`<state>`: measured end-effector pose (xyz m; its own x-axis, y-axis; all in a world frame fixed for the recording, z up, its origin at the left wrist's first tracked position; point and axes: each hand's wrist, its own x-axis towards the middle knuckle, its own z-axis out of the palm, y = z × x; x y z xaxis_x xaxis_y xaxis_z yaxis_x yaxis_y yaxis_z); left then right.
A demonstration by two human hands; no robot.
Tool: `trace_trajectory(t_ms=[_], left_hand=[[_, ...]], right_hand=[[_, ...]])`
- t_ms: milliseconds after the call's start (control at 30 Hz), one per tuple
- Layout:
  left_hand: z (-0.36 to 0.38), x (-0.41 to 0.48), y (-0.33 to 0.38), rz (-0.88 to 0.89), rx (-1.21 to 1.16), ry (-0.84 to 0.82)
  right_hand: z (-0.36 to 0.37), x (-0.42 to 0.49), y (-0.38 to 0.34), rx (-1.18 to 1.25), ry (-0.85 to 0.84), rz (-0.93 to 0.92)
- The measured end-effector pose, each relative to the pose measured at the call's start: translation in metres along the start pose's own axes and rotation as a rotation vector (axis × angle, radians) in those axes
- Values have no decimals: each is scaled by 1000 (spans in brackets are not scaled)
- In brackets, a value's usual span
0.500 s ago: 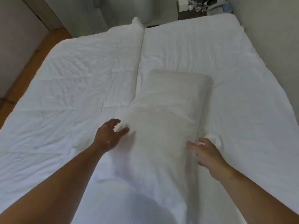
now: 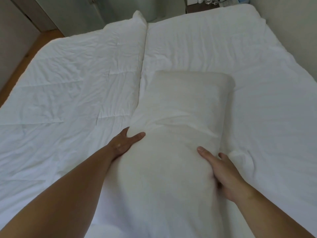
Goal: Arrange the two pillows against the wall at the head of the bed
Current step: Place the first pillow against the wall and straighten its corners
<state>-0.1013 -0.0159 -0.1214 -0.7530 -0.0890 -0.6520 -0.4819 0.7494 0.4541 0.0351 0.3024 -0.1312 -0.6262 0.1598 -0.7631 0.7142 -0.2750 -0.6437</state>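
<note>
Both hands point(image 2: 120, 143) point(image 2: 223, 172) clasping the pillow point(image 2: 180, 117), fingers partly hidden, its near end cut off.

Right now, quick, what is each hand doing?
Left hand: closing on the left side of the pillow, thumb on top.
Right hand: closing on the pillow's right side, thumb on top, fingers partly hidden.

I see one long, soft, off-white pillow point(image 2: 173, 134) lying flat on the white bed point(image 2: 68, 83), pointing away from me, squeezed in at its sides.
</note>
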Motion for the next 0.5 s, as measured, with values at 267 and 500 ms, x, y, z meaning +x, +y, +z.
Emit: trace_trajectory(t_ms=[267,500], left_hand=[[16,-7,-10,28,-152,-86],[13,-39,-13,181,-280,41]], right_hand=[[21,11,12,50,-47,-65],[24,-41,-7,68,-130,-192]])
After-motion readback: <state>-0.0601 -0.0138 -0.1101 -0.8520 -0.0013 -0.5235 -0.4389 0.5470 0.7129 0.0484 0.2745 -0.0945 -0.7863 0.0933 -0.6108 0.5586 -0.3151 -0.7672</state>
